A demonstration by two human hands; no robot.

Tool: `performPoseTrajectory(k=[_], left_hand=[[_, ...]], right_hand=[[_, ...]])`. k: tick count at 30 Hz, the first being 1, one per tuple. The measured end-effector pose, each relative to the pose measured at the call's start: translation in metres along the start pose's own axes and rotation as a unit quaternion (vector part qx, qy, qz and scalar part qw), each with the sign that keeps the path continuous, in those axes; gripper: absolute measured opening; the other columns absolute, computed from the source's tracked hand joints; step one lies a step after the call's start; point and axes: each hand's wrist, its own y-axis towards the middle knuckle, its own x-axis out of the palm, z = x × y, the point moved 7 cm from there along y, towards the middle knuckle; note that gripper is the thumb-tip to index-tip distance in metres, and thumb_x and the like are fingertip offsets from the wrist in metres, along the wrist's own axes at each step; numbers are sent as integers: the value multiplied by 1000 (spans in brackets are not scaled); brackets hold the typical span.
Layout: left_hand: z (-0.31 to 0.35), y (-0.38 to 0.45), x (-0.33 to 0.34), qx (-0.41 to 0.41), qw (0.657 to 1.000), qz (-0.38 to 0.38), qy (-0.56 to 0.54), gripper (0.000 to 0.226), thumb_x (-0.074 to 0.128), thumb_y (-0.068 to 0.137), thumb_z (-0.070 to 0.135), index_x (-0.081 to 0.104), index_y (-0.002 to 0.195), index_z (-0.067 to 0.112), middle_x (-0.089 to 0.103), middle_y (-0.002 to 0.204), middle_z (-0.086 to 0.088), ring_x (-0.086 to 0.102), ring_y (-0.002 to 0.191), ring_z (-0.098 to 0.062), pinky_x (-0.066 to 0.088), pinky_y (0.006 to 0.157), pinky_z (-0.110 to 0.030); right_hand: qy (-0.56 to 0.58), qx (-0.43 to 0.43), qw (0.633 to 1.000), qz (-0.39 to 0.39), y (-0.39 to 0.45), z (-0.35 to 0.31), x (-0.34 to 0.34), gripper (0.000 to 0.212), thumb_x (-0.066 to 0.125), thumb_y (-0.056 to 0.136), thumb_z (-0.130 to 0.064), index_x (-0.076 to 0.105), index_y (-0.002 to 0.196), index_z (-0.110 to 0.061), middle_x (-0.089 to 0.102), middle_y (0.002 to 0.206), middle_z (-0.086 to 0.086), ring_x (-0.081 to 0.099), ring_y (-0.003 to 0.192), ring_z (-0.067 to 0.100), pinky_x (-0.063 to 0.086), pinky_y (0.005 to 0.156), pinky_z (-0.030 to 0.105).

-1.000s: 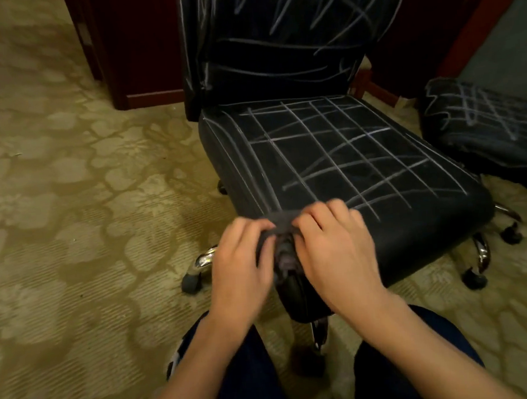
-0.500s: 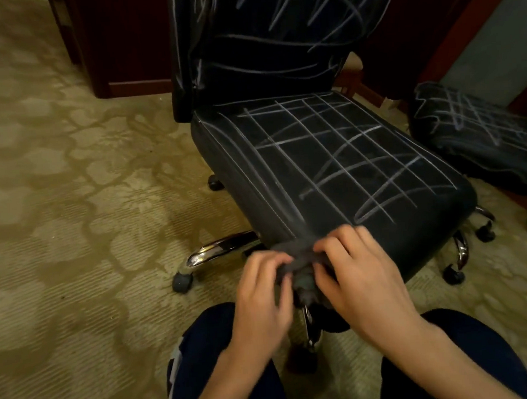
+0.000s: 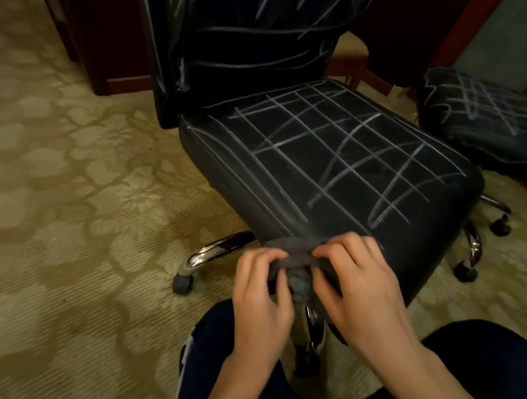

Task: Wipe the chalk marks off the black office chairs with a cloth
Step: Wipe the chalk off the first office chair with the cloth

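Note:
A black office chair (image 3: 331,170) stands in front of me, its seat and backrest covered with white chalk lines in a rough grid. My left hand (image 3: 262,298) and my right hand (image 3: 357,286) both grip a bunched dark grey cloth (image 3: 296,259) at the near front corner of the seat. The cloth is folded between my fingers and partly hidden by them. A second black chair (image 3: 483,124) with chalk scribbles sits at the right edge, only partly in view.
Patterned beige carpet (image 3: 71,211) covers the floor to the left. Chrome chair legs with castors (image 3: 184,281) stick out below the seat. Dark wooden furniture (image 3: 108,54) stands behind the chair. My knees in dark trousers (image 3: 482,365) are at the bottom.
The view has shifted closer and to the left of the chair. Both hands stay together on the cloth at the seat's front corner, working its folds.

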Motion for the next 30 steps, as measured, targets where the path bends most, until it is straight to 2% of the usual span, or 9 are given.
performPoseTrajectory(k=[4,7,11,14,18,22,24,27,30], left_hand=[[4,56,-4,-10,996,4,93,18,59,92,9,63,109,14,55,103,5,57,98,-14,48,89,-28],[4,77,-7,4,989,-12,146,18,58,93,10,64,109,13,56,102,2,58,96,-17,51,84,-38],[21,30,-2,66,984,-93,136,19,57,91,8,65,108,12,57,103,4,57,96,-13,47,86,-24],[26,12,3,57,986,-86,133,19,60,90,11,65,108,15,58,105,9,57,99,-7,41,90,-12],[24,42,6,58,986,-52,145,19,55,93,16,67,106,11,59,102,4,58,95,-12,44,85,-20],[10,87,-4,25,974,-38,222,17,60,92,9,69,106,10,59,98,-1,58,92,-16,40,83,-19],[13,93,-5,27,966,-65,248,18,64,89,4,70,105,10,59,97,-1,59,91,-18,38,82,-18],[44,65,10,108,956,-142,235,16,59,90,10,69,103,12,58,97,1,57,90,-17,39,82,-19],[73,44,38,167,945,-226,169,17,54,92,17,67,102,16,58,98,3,57,91,-17,45,84,-28]], right_hand=[[23,28,999,-14,58,9,9,21,56,92,-26,64,109,-18,55,108,-2,49,97,13,43,76,25],[32,7,999,-32,76,9,13,21,53,97,-28,62,114,-18,54,111,-3,47,99,13,45,80,27],[26,-12,998,-56,28,16,2,20,57,86,-31,65,101,-21,55,102,-5,49,89,12,45,69,24],[49,-18,998,-39,5,23,-1,16,67,81,-24,68,95,-18,58,97,-3,53,85,15,53,64,30],[36,-6,999,-10,32,23,4,13,69,82,-20,68,93,-16,57,95,-1,53,86,17,50,65,30],[40,2,999,-28,79,11,20,19,64,90,-21,64,108,-15,56,109,2,51,100,21,50,82,35],[35,-7,999,-24,77,9,17,17,61,91,-23,63,106,-16,56,107,2,52,98,21,51,79,37],[44,7,999,-20,35,29,-1,20,51,88,-33,64,95,-19,55,98,-3,53,89,18,52,69,33],[63,49,996,28,-13,62,-23,9,64,84,-25,65,91,-19,55,92,-4,52,83,16,50,64,29]])
